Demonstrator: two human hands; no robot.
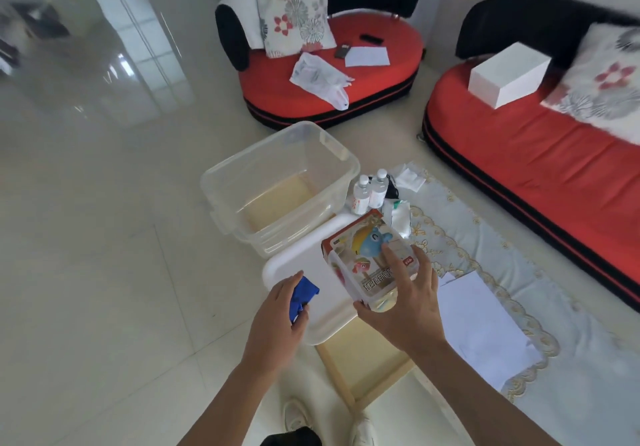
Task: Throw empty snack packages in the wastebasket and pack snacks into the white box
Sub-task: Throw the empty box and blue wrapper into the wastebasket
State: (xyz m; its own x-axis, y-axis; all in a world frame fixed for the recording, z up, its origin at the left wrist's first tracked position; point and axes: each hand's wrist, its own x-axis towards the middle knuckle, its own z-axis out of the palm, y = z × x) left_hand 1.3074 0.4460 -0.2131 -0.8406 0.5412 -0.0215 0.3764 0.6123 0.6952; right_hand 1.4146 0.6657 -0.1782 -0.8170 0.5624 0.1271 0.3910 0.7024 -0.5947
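Observation:
My right hand [405,307] grips a clear plastic snack container [367,258] with a red label and a blue cartoon figure, held above the white lid [294,262] that lies on the floor. My left hand [277,321] is closed around a crumpled blue snack package [303,289] over the lid's left edge. A large translucent white box [277,182] stands open just beyond the lid, with nothing visible inside. No wastebasket is in view.
Two small white bottles [370,189] and white wrappers [398,213] sit right of the box on a lace-edged cloth [502,272] with white paper sheets [485,324]. A wooden frame [363,369] lies by my feet. Two red sofas stand behind; the right one carries a white carton [509,75].

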